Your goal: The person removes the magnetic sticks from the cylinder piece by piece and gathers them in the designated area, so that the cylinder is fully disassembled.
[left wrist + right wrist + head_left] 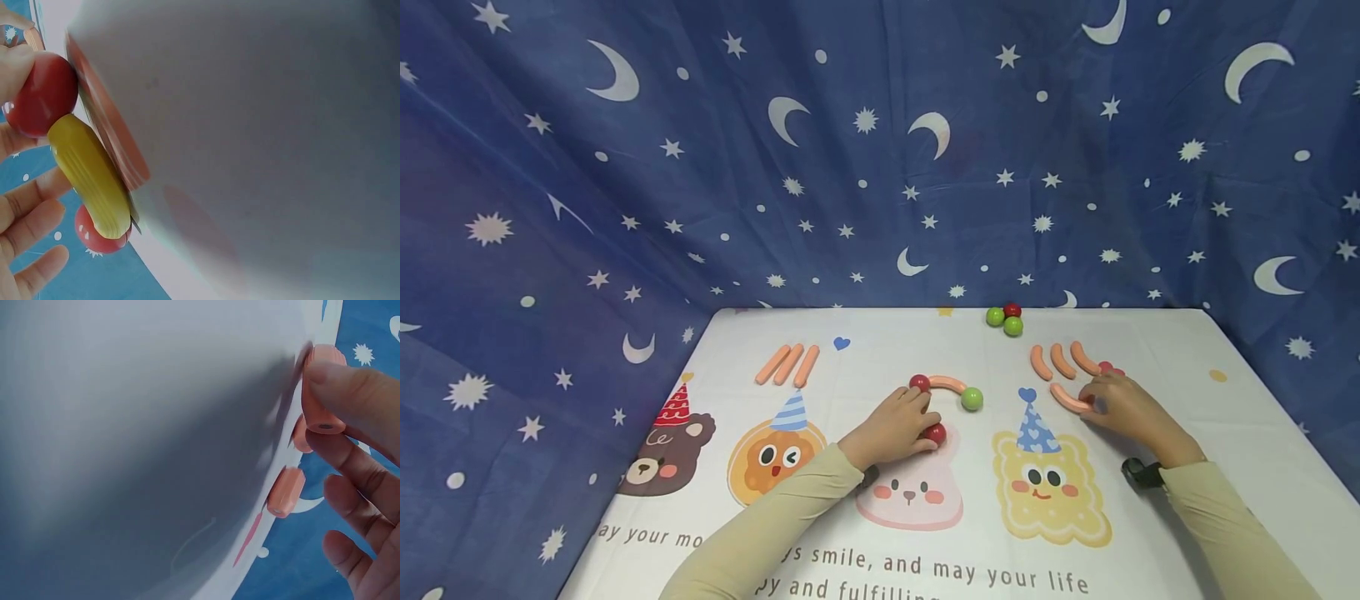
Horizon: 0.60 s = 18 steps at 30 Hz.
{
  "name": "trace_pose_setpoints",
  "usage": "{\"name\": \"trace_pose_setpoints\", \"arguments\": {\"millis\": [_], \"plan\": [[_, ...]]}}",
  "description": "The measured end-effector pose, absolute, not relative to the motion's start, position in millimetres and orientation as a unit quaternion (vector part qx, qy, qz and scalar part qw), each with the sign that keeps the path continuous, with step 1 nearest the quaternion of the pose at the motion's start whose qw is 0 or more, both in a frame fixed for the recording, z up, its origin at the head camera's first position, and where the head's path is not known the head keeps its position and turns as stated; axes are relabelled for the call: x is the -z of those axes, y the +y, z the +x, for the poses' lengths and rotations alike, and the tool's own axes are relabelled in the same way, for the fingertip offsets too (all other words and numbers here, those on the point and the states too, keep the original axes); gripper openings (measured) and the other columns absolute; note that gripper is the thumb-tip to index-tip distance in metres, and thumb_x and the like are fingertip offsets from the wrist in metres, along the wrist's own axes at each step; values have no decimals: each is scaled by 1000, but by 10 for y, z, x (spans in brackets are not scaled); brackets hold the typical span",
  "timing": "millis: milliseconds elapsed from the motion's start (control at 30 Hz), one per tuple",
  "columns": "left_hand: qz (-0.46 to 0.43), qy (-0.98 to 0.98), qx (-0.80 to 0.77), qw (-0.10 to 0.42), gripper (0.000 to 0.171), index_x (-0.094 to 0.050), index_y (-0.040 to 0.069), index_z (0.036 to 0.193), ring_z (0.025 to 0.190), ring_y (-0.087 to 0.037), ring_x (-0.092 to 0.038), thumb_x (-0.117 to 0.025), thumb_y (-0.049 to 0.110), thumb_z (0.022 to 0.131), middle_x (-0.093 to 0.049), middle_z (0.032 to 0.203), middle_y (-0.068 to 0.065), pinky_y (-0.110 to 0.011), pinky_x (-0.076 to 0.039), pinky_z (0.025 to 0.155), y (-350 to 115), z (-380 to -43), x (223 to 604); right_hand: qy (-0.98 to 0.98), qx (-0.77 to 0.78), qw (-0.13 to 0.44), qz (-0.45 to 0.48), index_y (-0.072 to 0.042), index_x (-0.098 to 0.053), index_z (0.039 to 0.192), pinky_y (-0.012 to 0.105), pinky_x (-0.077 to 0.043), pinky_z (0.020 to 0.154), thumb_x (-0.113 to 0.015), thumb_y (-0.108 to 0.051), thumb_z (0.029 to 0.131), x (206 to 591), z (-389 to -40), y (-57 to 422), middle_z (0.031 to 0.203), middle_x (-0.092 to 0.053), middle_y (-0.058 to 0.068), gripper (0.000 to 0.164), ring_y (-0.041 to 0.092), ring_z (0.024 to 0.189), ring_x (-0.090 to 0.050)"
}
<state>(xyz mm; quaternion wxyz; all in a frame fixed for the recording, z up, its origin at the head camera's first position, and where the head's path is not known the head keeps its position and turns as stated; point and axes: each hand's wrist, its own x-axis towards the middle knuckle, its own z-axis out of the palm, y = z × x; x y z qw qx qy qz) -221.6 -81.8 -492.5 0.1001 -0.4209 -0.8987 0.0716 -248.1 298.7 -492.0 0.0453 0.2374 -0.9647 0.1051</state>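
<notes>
We see both arms reaching in over the white-covered table (1157, 346) from its near side. The left forearm slants up toward the far edge, and the left hand (891, 429) is bent over with its knuckles up and its fingers toward the right edge. We find its thumb and forefinger pinching a red ball (935, 434), while the other fingers spread apart in the left wrist view. That ball sits at one end of a yellow stick (90, 178), with a second red ball (920, 382) at the other; whether a finger also touches the yellow stick, we cannot tell. From the second red ball a curved orange stick (948, 383) arcs to a green ball (972, 399), around the table's middle.

The right forearm leans in from the near right, its hand pointing toward the left edge. We see the right hand (1123, 408) grasping one end of another curved stick (1067, 398) between thumb and forefinger, remaining fingers loosely bent. Beyond it, toward the far right corner, lie three curved sticks (1062, 362). Toward the far left corner we count three straight sticks (788, 364), and a ball cluster (1012, 326) rests near the far edge.
</notes>
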Motion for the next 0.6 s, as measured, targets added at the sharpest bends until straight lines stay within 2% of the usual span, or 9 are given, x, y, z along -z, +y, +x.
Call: {"name": "trace_pose_setpoints", "arguments": {"millis": [300,400,533,600], "plan": [[-421,-900,-65,99,35,-62,25,103,95,-14,-48,-56,55,86,-55,100,1,-30,-40,93,-822,-2205,4900,-970,-107,-2,217,-6,-71,82,30,-43,63,-83,-12,65,4914,-2492,2971,70,-61,-5,21,11,66,-47],[-423,-899,-60,98,35,-61,25,103,96,-15,-48,-56,55,85,-55,101,1,-30,-40,94,-829,-2204,4891,-970,-102,12,222,-7,-71,82,31,-44,64,-84,-14,64,4898,-2484,2955,70,-61,-5,23,11,66,-47],[-431,-897,-46,86,37,-60,24,106,97,-15,-48,-57,55,85,-54,101,1,-30,-40,94,-861,-2228,4887,-960,-104,61,254,-7,-70,79,36,-48,67,-83,-14,65,4850,-2464,2879,70,-63,-4,21,13,66,-53],[-433,-897,-40,78,39,-59,24,108,98,-15,-47,-58,55,85,-54,103,1,-30,-40,94,-886,-2257,4884,-953,-105,88,271,-7,-70,79,42,-51,76,-83,-13,65,4818,-2452,2817,69,-64,-3,20,14,67,-56]]}}
